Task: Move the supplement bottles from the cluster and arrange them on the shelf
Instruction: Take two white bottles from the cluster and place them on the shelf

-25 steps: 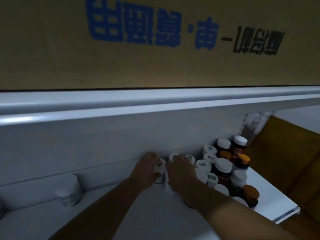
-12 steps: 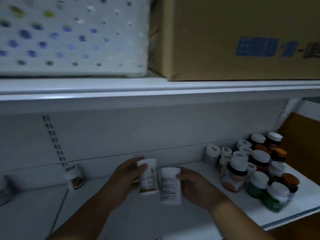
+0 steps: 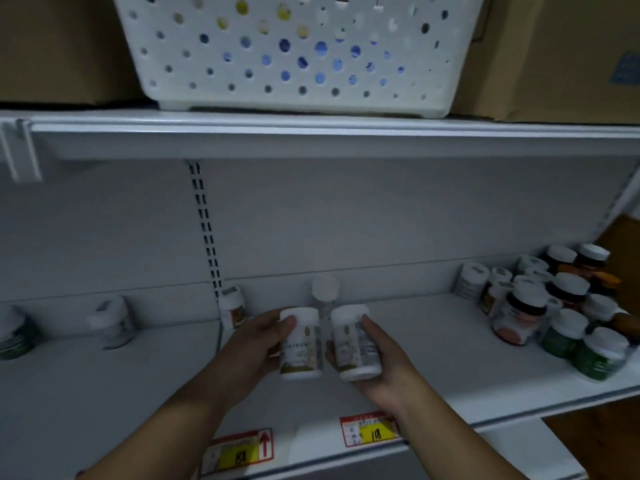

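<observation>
Both hands are raised in front of the white shelf (image 3: 433, 344), each holding one white supplement bottle upright above the shelf surface, the two bottles just beside each other.

Left hand (image 3: 252, 344): its grip is closed around the left bottle (image 3: 300, 344), thumb lying across the bottle's upper front near the cap, remaining fingers wrapped behind and not visible.

Right hand (image 3: 379, 362): its grip is closed around the right bottle (image 3: 355, 342), thumb on the label side, fingers curled under the base. This bottle tilts slightly to the left at the top.

The cluster of bottles (image 3: 554, 306) stands at the right end of the same shelf, well apart from the hands. It includes white-capped, orange-capped, dark and green bottles packed closely together.

Already along the back of the shelf: one white-capped bottle (image 3: 325, 292) directly behind the held pair, another (image 3: 232, 308) beside the slotted upright (image 3: 206, 226), one further left (image 3: 112, 322), and a green-labelled one (image 3: 14, 334) at the far left edge.

Two red and yellow price tags (image 3: 240, 452) sit on the shelf's front lip. On the upper shelf rest a white perforated basket (image 3: 298, 53) and cardboard boxes (image 3: 561, 57).
</observation>
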Demonstrator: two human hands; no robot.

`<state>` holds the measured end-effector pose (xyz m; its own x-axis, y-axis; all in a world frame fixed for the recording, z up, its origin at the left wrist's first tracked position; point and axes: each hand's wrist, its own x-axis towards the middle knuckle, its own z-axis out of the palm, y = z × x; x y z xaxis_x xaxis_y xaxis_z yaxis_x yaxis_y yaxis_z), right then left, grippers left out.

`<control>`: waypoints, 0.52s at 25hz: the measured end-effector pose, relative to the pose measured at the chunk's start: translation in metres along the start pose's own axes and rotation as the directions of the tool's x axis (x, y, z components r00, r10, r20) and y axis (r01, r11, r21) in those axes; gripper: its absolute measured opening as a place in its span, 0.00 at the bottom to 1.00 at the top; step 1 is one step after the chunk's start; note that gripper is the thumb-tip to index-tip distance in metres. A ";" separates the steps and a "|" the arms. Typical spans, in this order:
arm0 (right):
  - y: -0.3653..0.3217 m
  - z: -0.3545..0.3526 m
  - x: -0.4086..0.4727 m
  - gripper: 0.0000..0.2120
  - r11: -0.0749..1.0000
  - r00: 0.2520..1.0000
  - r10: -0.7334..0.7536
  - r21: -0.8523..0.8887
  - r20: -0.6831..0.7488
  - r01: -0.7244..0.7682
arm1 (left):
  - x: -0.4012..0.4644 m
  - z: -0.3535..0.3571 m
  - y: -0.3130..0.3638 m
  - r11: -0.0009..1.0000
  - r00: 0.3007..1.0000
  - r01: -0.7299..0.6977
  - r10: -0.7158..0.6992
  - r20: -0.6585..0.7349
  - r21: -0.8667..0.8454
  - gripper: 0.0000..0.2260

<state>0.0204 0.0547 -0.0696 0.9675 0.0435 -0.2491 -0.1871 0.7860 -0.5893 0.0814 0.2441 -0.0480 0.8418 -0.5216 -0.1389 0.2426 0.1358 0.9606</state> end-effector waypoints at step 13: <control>-0.050 -0.056 0.018 0.24 0.975 0.989 -0.148 -0.171 -0.012 0.143 | 0.035 0.009 -0.012 0.992 0.984 -0.011 0.033 -0.174 0.128 0.08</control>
<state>0.0373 -0.0181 -0.0875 0.9825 -0.0801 -0.1684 -0.0726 0.6673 -0.7413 0.1037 0.2169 -0.0619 0.9203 -0.3627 -0.1466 0.1698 0.0327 0.9849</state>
